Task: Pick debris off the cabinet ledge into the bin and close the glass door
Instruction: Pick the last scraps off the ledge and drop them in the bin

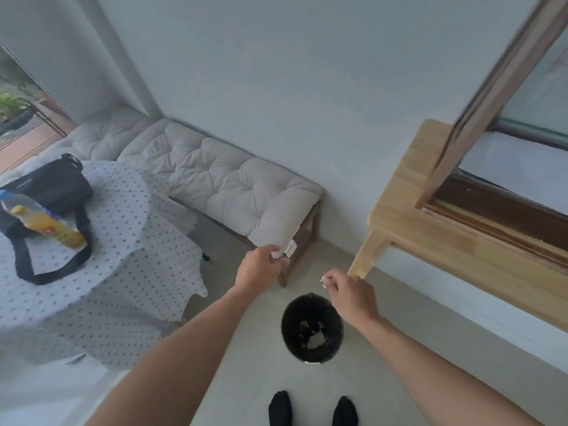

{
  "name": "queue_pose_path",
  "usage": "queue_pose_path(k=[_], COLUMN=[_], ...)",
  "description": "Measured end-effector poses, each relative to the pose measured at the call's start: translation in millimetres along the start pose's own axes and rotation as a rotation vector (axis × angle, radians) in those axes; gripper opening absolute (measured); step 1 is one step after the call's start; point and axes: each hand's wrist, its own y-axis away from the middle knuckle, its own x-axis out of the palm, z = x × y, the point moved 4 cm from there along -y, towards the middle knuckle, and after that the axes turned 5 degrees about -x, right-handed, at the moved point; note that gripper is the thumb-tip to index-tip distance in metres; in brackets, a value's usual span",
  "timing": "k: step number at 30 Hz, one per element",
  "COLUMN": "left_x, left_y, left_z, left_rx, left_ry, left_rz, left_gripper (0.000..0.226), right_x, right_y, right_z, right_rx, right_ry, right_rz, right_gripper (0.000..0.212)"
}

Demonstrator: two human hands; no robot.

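Observation:
A black round bin (312,329) stands on the floor in front of my feet, with pale scraps at its bottom. My right hand (352,295) hovers above the bin's far right rim and pinches a small white bit of debris (323,279) between its fingertips. My left hand (264,267) is farther left, above the floor beside the bin, fingers curled around a small pale scrap. At the right, the light wooden cabinet ledge (430,229) runs along below the glass door (491,84), whose brown wooden frame stands swung open over the ledge.
A bench with a grey tufted cushion (233,179) lines the back wall. A round table with a dotted cloth (101,256) at the left carries a black bag (49,192) and a yellow bottle (49,227). My feet in black socks (312,410) stand behind the bin.

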Motion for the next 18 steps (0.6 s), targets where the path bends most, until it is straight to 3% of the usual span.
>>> queue_pose_path(k=[9,18], left_x=[16,14], left_y=[-12,-17], left_z=[46,25], left_rx=[-0.061,-0.049], left_ry=[-0.068,-0.064], left_rz=[0.044,0.073], left_gripper=[0.043,0.047], right_x=[62,35], right_y=[4,5], right_z=[-17,-25], right_rx=[0.099,0.137], right_ry=[0.025,0.009], right_rz=[0.168,0.122], right_gripper=[0.025,0.038])
